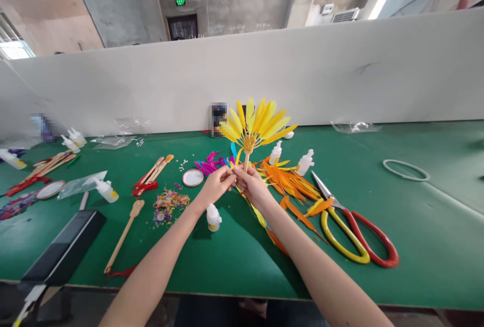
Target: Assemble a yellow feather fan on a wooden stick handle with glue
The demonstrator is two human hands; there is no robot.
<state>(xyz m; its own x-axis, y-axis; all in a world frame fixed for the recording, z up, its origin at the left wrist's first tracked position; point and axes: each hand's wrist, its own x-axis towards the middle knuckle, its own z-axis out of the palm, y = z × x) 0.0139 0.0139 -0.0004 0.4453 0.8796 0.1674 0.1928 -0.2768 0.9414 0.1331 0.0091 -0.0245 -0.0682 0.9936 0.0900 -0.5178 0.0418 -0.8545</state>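
Hands (251, 183) hold feathered stick (249, 143) near opaque white bottle (214, 219).

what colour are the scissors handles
The scissors have a yellow handle and a red handle, best in head view.

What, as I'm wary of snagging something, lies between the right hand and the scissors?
In the head view, loose orange and yellow feathers lie between the right hand and the scissors.

Two slender bare forearms (166, 254); slim bare fingers (227, 179); dark cloth (206, 312) over the legs, dimly visible
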